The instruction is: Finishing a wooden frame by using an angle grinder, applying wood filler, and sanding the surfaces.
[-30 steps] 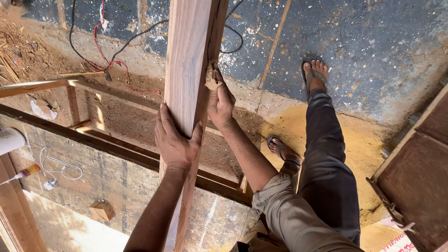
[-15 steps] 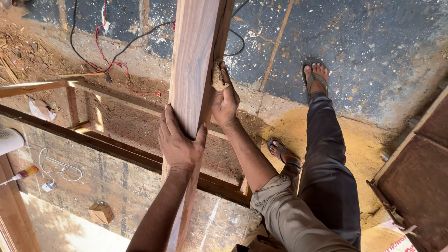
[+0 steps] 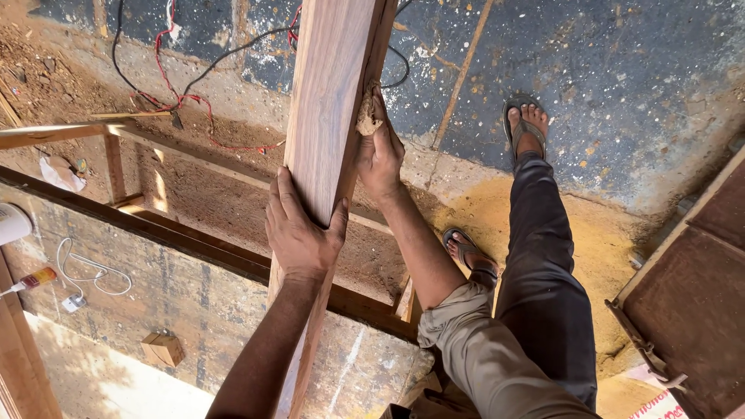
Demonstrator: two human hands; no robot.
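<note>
A long pale wooden plank (image 3: 330,101) runs from the top of the view down across a worn workbench. My left hand (image 3: 299,229) lies flat on its top face, fingers spread, thumb hooked over the right edge. My right hand (image 3: 380,151) presses a crumpled brown piece of sandpaper (image 3: 366,116) against the plank's right side edge. My leg in dark trousers (image 3: 543,271) and both sandalled feet (image 3: 526,124) stand on the floor to the right.
The stained workbench top (image 3: 178,302) holds a white cable (image 3: 85,271), a small wooden block (image 3: 163,349) and a tool with a red handle (image 3: 35,279). Red and black wires (image 3: 167,85) lie on the floor. Yellow sawdust (image 3: 590,256) lies beside a brown panel (image 3: 691,295).
My right hand has slid further up along the plank's edge with the sandpaper. The left hand stays flat on the plank. The view has shifted slightly.
</note>
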